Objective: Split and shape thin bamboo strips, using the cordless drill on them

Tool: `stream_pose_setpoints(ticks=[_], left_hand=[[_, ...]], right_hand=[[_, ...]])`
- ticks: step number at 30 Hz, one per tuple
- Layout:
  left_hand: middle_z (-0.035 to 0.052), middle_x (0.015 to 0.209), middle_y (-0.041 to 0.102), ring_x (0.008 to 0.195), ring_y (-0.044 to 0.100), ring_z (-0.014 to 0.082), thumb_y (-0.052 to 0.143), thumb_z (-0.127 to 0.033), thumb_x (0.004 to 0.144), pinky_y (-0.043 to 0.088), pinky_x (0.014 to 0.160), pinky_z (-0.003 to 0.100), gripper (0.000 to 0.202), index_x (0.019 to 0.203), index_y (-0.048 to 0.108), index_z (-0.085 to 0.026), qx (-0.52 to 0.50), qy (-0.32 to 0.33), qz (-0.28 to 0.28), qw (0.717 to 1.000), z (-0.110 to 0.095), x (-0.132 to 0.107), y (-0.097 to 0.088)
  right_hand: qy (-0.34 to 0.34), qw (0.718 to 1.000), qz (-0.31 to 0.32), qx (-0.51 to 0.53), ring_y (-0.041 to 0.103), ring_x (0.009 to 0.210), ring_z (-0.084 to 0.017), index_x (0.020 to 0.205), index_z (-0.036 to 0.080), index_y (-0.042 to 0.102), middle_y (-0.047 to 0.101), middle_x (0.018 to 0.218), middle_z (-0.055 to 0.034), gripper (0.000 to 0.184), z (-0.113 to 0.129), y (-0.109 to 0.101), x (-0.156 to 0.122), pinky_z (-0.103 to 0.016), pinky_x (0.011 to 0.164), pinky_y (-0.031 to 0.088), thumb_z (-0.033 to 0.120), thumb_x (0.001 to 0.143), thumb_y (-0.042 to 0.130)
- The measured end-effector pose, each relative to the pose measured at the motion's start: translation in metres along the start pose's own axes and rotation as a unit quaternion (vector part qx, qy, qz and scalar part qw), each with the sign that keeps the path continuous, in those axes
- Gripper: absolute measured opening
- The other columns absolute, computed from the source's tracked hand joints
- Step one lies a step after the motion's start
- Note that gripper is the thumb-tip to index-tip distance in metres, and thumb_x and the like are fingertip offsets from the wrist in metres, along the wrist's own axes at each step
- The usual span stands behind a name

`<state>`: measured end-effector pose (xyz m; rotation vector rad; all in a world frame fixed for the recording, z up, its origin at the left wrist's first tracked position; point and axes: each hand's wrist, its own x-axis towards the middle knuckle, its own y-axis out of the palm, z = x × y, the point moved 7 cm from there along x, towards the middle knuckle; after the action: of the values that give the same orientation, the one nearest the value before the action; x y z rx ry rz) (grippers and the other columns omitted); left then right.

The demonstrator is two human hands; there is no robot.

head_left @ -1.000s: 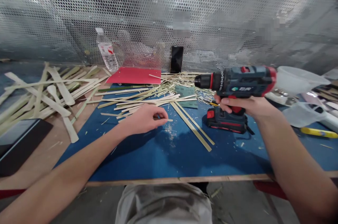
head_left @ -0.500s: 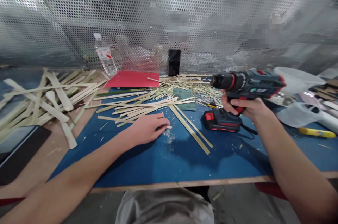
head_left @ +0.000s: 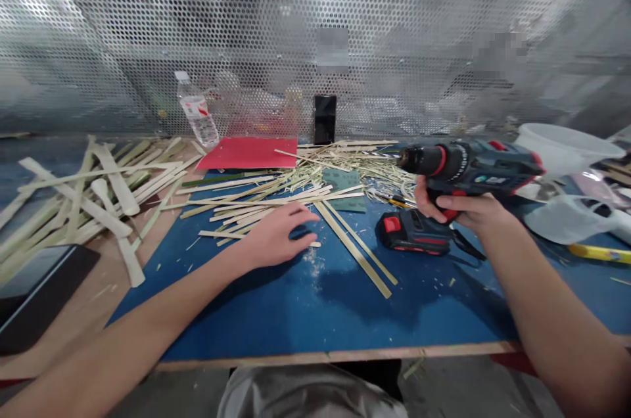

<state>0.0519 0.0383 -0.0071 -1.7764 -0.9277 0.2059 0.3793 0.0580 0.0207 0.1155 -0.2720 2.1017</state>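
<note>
My right hand (head_left: 456,206) is wrapped round the grip of a dark grey and red cordless drill (head_left: 473,165), held up off the table with its chuck pointing left. Below the drill, its battery base (head_left: 414,232) shows with a dark strap beside it. My left hand (head_left: 279,234) hovers low over a heap of thin bamboo strips (head_left: 261,202), thumb and fingers apart and nothing between them. The end of one strip (head_left: 314,244) pokes out under the thumb. Two longer bamboo strips (head_left: 355,250) lie slantwise to the right of that hand, near a patch of sawdust.
Wider bamboo pieces (head_left: 116,181) pile up at the left behind a dark device (head_left: 44,293). A red sheet (head_left: 249,153), a water bottle (head_left: 198,112) and a phone (head_left: 325,119) are at the perforated metal screen. White plastic containers (head_left: 566,148) and a yellow-handled tool (head_left: 599,253) sit right.
My left hand's fingers have spread apart from the strip end and the hand has lifted slightly. The drill stays in my right hand; the view has shifted a little.
</note>
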Motion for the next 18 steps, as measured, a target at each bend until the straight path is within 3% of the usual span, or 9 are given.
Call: stream_pose_setpoints(ticks=[4,6,11,15,18], left_hand=[[0.0096,0.123,0.063,0.109,0.064,0.0224,0.059,-0.035,0.098,0.049,0.106,0.041,0.040,0.135,0.060,-0.020,0.020,-0.030,-0.074,0.997,0.036,0.054,-0.015],[0.0136,0.128,0.060,0.113,0.062,0.0250,0.064,-0.031,0.094,0.048,0.109,0.044,0.053,0.143,0.051,-0.015,0.027,-0.070,-0.153,0.985,0.064,0.095,-0.027],[0.0283,0.152,0.034,0.146,0.037,0.0412,0.084,-0.034,0.079,0.038,0.119,0.052,0.100,0.155,0.024,-0.009,0.007,-0.218,-0.321,0.922,0.127,0.202,-0.040],[0.0354,0.157,0.026,0.151,0.024,0.0486,0.092,-0.036,0.071,0.028,0.122,0.060,0.121,0.157,0.013,-0.004,-0.005,-0.282,-0.379,0.881,0.145,0.269,-0.030],[0.0356,0.160,0.021,0.153,0.018,0.0495,0.092,-0.032,0.070,0.027,0.122,0.063,0.124,0.159,0.009,-0.006,-0.025,-0.290,-0.395,0.871,0.152,0.298,-0.023]], right_hand=[[0.023,0.999,0.007,-0.026,0.050,0.053,-0.009,0.103,0.014,0.061,0.060,0.073,-0.0020,0.040,0.001,0.002,0.000,-0.027,0.063,0.042,0.048,0.083,0.071],[0.020,0.999,0.012,-0.031,0.050,0.053,-0.009,0.101,0.014,0.061,0.056,0.068,-0.0004,0.040,0.002,0.003,0.000,-0.027,0.064,0.042,0.049,0.084,0.071],[0.018,0.998,0.032,-0.049,0.049,0.052,-0.009,0.101,0.013,0.062,0.055,0.065,-0.0004,0.042,-0.003,0.001,0.000,-0.025,0.061,0.040,0.052,0.086,0.066],[0.033,0.994,0.077,-0.068,0.050,0.054,-0.009,0.102,0.013,0.062,0.056,0.064,-0.0012,0.044,-0.007,0.001,-0.002,-0.022,0.058,0.037,0.055,0.091,0.062],[0.022,0.995,0.086,-0.048,0.050,0.054,-0.008,0.101,0.012,0.061,0.055,0.063,-0.0003,0.041,-0.004,0.002,-0.002,-0.020,0.057,0.037,0.052,0.093,0.063]])
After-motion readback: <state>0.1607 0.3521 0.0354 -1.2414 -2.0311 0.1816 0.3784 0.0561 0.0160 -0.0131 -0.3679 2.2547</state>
